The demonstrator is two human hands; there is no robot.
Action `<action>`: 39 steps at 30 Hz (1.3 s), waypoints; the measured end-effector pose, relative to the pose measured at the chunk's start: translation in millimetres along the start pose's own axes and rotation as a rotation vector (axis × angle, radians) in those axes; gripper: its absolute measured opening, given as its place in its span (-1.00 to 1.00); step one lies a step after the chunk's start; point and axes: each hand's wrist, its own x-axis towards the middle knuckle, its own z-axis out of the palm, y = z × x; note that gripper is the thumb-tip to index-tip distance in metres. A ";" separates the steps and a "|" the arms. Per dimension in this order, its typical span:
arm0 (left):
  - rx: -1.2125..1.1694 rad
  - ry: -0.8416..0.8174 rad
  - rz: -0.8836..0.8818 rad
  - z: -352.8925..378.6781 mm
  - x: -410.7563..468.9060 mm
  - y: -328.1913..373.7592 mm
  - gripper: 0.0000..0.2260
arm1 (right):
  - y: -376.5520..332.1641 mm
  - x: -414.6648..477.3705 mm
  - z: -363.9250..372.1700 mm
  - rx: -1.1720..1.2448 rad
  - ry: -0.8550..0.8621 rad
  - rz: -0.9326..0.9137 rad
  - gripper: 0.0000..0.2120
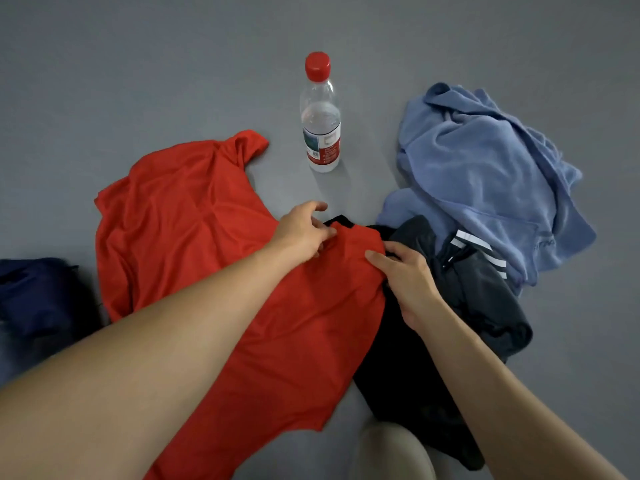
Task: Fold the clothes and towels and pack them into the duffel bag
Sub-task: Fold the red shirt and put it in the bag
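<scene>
A red T-shirt [194, 216] lies spread and wrinkled on the grey floor, its near part draped over dark clothes. My left hand [304, 232] pinches the shirt's far edge near a black collar. My right hand [405, 275] grips the shirt's right edge, fingers curled under the cloth. Dark grey shorts with white stripes [478, 271] lie crumpled just right of that hand. A light blue towel [485, 174] sits bunched at the right. A dark navy bag [38, 296] shows at the left edge, only partly in view.
A clear water bottle with a red cap [320, 116] stands upright on the floor beyond the shirt. A black garment [401, 386] lies under the shirt's near right side. My knee in light trousers [391, 452] shows at the bottom.
</scene>
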 end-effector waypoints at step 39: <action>0.589 0.478 -0.157 -54.1 -249.8 -293.2 -0.54 | 126.7 -105.4 195.2 -0.798 -0.545 -0.247 -0.83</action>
